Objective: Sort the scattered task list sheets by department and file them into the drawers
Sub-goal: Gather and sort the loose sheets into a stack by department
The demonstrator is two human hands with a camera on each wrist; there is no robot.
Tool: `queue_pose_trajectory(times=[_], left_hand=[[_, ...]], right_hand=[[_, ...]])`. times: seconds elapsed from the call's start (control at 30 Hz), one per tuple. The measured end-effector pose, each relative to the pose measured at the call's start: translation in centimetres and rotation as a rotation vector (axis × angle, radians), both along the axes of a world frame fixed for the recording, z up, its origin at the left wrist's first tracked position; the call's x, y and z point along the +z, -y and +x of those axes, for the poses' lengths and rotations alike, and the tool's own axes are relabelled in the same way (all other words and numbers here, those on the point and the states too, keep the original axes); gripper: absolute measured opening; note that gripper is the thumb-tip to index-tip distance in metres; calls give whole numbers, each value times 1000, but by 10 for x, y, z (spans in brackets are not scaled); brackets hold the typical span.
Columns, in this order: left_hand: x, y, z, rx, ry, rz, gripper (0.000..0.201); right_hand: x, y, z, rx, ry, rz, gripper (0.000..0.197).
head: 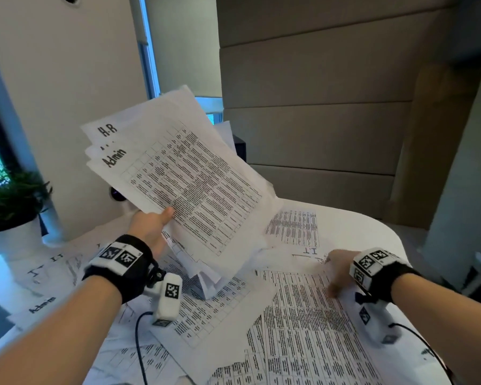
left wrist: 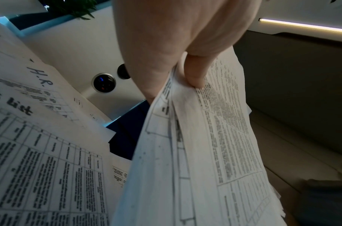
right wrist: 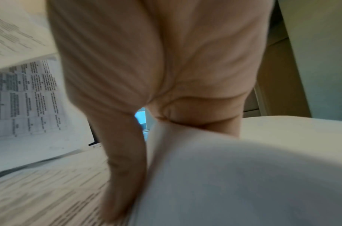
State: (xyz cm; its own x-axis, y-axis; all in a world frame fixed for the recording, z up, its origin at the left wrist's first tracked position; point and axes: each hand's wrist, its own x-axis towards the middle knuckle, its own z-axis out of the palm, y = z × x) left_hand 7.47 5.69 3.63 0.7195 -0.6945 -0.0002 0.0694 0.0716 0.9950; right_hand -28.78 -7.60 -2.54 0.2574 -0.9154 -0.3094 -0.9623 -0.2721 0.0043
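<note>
My left hand point(head: 153, 226) grips a fanned stack of task list sheets point(head: 189, 176) by its lower edge and holds it tilted above the table; handwritten "H.R" and "Admin" labels show at the top corners. In the left wrist view the thumb of that left hand point(left wrist: 193, 71) presses on the stack point(left wrist: 195, 152). My right hand point(head: 338, 270) lies low at the right on a printed sheet point(head: 303, 315). In the blurred right wrist view, thumb and fingers of the right hand point(right wrist: 156, 61) pinch a bulging white sheet point(right wrist: 233, 175). No drawers are in view.
More sheets lie scattered over the white rounded table point(head: 372, 232), some marked "I.T" point(head: 310, 251) and "Admin" point(head: 42, 304). A potted plant point(head: 9, 195) stands at the left edge. A round socket point(left wrist: 103, 82) sits in the wall behind. A padded wall panel point(head: 317, 120) lies beyond the table.
</note>
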Motion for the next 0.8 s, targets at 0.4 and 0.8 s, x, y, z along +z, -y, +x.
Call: queue_pose_trajectory(times=[0.4,0.8], left_hand=[[-5,-22,17,-23,322,218,35],[-3,-34,4,96,362,244,35]], right_hand=[[36,15,-3,-117,509,-159,22],[105,25,15,-164,1103,-501,34]])
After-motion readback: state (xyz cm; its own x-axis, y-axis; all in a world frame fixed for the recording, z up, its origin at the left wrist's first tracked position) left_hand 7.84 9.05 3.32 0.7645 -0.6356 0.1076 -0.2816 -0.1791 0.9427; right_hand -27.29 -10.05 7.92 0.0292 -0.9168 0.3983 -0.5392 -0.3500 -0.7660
